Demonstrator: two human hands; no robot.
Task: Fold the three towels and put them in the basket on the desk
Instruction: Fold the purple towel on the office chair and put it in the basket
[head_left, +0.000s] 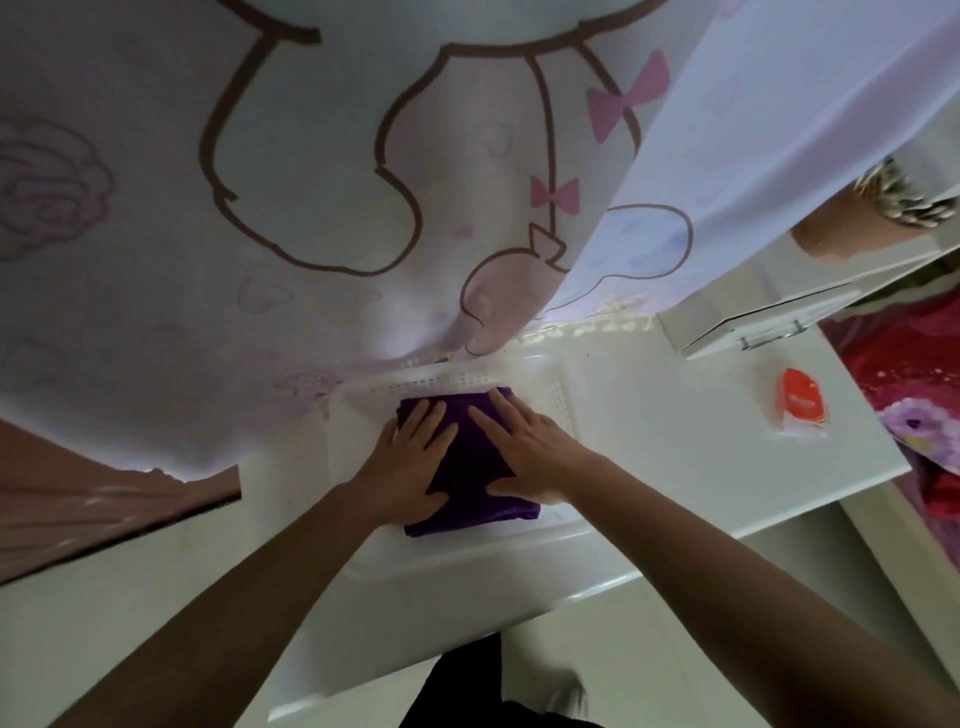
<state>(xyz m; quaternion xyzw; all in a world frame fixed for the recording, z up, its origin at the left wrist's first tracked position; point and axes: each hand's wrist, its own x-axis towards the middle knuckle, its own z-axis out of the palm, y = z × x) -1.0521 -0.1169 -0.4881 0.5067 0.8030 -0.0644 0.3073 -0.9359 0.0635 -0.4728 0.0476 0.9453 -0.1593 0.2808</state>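
A folded purple towel (470, 470) lies inside the white perforated plastic basket (415, 382) on the white desk (675, 441). My left hand (410, 462) rests flat on the towel's left half, fingers spread. My right hand (524, 449) presses flat on its right half, thumb along the near side. Neither hand grips the cloth. Whether other towels lie under the purple one is hidden.
A pale curtain (311, 208) with cartoon outlines and pink bows hangs right behind the basket. An orange and white packet (800, 405) lies on the desk to the right. A white drawer unit (753, 312) stands at the back right. Red bedding (909, 374) shows beyond the desk's right edge.
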